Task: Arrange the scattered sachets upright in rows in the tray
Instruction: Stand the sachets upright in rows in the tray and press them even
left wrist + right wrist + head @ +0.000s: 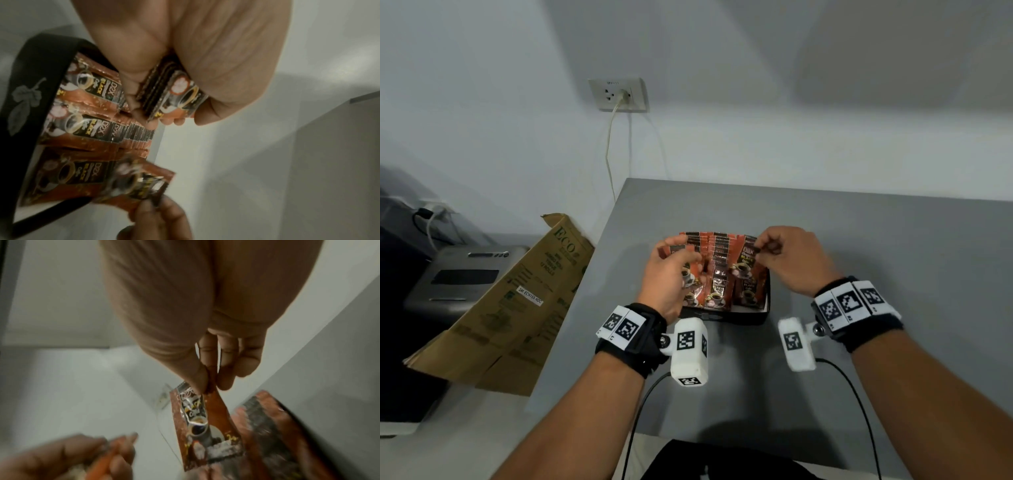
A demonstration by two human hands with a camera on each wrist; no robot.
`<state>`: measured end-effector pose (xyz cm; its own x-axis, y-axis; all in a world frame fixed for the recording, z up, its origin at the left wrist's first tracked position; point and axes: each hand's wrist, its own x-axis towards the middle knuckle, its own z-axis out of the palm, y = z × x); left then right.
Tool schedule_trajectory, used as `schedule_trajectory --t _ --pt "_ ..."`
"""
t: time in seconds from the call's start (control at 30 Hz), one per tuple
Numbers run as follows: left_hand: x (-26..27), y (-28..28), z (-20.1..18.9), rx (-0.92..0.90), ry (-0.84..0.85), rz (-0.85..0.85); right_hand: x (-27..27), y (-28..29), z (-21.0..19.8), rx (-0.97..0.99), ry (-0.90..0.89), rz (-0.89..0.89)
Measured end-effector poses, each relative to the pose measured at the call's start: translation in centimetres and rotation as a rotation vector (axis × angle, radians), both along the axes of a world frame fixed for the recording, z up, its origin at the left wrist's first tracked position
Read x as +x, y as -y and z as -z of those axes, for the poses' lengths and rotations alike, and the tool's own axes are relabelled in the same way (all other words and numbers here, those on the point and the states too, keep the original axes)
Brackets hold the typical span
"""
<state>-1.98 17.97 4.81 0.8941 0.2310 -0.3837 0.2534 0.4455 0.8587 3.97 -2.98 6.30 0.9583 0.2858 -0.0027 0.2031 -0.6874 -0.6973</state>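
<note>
A black tray (743,318) on the grey table holds rows of brown-orange coffee sachets (715,270) standing upright. My left hand (671,270) hovers over the tray's left side and grips a small stack of sachets (174,95) in its curled fingers. My right hand (774,251) is over the tray's right side; thumb and forefinger pinch the top edge of a single sachet (205,421), which hangs down above the right row (748,277). In the left wrist view the tray (26,84) shows three rows of sachets.
The grey table (893,274) runs right and toward me. A flattened cardboard box (517,305) leans off its left edge beside a grey machine (465,277). A wall socket (618,96) with a cable is behind. Wrist camera cables trail near the front edge.
</note>
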Motion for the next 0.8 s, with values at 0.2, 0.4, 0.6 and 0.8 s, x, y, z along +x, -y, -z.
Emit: schedule_trajectory --t 0.2,0.4,0.6,0.8 --pt "-0.2 -0.7 0.6 0.028 -0.013 0.000 0.1 -0.6 4.3 -0.313 -0.128 -0.130" --pt "-0.5 -0.4 1.1 0.025 -0.067 0.035 0.3 -1.1 6.1 -0.401 -0.077 -0.101" --pt "-0.3 0.1 1.9 0.183 -0.078 0.072 0.0 -0.6 7.6 -0.361 0.038 -0.089" --pt "-0.5 1.0 1.8 0.307 -0.010 0.228 -0.7 -0.5 4.6 -0.032 0.071 0.026"
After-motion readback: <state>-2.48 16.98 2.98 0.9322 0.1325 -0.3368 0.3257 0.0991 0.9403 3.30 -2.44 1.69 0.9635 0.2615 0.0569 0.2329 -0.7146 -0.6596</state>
